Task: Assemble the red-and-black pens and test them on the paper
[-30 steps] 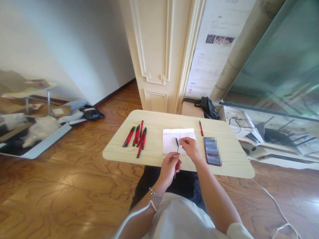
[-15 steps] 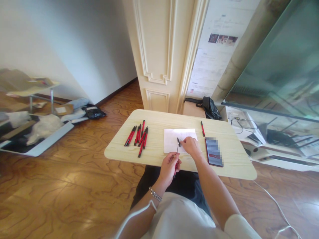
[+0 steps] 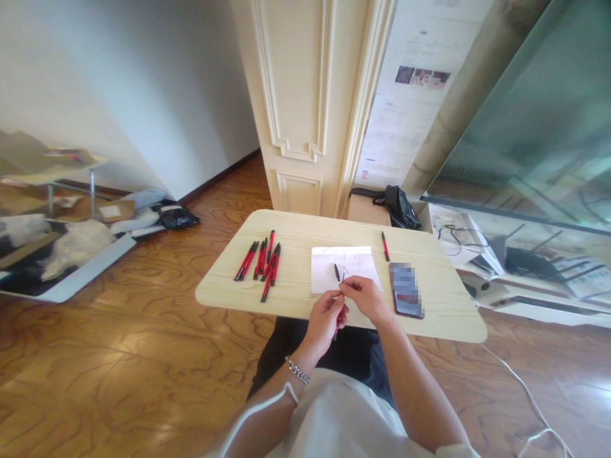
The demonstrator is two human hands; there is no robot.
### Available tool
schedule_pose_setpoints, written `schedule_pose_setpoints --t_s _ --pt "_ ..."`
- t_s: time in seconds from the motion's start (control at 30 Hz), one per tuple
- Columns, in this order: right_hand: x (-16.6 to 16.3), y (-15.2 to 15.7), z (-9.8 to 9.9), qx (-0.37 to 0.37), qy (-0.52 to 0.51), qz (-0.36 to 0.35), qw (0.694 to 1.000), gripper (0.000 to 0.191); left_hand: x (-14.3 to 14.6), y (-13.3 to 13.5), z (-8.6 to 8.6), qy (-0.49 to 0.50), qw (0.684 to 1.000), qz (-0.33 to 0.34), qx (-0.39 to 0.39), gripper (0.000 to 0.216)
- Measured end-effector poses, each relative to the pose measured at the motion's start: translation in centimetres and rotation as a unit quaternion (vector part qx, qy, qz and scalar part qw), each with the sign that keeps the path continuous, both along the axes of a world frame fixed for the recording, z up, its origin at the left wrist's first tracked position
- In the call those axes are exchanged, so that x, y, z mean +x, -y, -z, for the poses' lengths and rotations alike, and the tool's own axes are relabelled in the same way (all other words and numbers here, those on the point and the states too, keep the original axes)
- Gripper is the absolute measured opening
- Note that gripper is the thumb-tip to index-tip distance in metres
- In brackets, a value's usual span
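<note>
My left hand (image 3: 326,321) is closed around a red pen barrel (image 3: 335,332) at the table's front edge. A thin pen refill (image 3: 343,275) sticks up from the barrel's end. My right hand (image 3: 365,298) pinches the refill low down, its fingertips meeting those of my left hand; whether anything small sits between them is hidden. Just beyond, a black pen tip piece (image 3: 337,272) lies loose on the white paper (image 3: 322,261). Several red and black pens (image 3: 265,262) are grouped on the left of the table.
A single red pen (image 3: 385,246) lies at the right, behind a phone (image 3: 405,291) on the pale table (image 3: 449,280). Past the table stand a cream door panel (image 3: 298,191) and a black bag (image 3: 401,207). A white cable (image 3: 520,378) trails over the floor.
My right hand has left the black tip piece on the paper and come down to the refill at my left fingertips. My left hand stays about where it was, holding the barrel.
</note>
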State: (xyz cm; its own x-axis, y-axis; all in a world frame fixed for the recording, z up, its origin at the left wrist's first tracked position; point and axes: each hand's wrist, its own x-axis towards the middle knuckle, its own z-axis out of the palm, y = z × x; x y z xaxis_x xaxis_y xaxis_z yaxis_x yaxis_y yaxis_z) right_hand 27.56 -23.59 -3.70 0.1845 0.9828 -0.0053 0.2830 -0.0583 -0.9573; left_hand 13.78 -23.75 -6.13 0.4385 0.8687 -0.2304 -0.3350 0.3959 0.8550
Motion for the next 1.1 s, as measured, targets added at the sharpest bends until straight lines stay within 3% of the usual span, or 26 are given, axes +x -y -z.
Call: schedule_pose_setpoints --t_s 0.17,0.27,0.37,0.5,0.63,0.8,1.1 --pt "3.1 -2.7 -0.2 0.007 -0.023 0.104 0.994 0.032 0.3 0.3 0.4 -0.014 1.0 0.014 0.015 0.04" --pt "4.7 -4.4 -0.2 -0.035 0.115 0.124 0.985 0.03 0.1 0.2 0.6 -0.009 1.0 0.007 0.012 0.039" --pt "4.6 -5.1 0.3 -0.067 0.265 0.104 0.956 0.029 0.0 -0.1 0.6 0.002 1.0 0.002 0.001 0.039" --pt "3.1 -5.0 1.5 -0.083 0.347 0.114 0.927 0.026 -0.2 -0.3 0.6 0.017 1.0 0.0 -0.021 0.038" --pt "2.5 -4.9 2.2 -0.076 0.347 0.124 0.927 0.023 -0.3 -0.4 0.5 0.038 0.998 -0.007 -0.047 0.037" --pt "2.7 -4.1 1.6 -0.053 0.315 0.15 0.936 0.024 -0.3 -0.5 0.2 0.042 0.997 -0.007 -0.057 0.038" --pt "0.4 1.5 -0.1 0.034 0.128 0.132 0.982 0.026 -0.1 -0.9 -0.5 0.057 0.997 -0.027 -0.046 0.041"
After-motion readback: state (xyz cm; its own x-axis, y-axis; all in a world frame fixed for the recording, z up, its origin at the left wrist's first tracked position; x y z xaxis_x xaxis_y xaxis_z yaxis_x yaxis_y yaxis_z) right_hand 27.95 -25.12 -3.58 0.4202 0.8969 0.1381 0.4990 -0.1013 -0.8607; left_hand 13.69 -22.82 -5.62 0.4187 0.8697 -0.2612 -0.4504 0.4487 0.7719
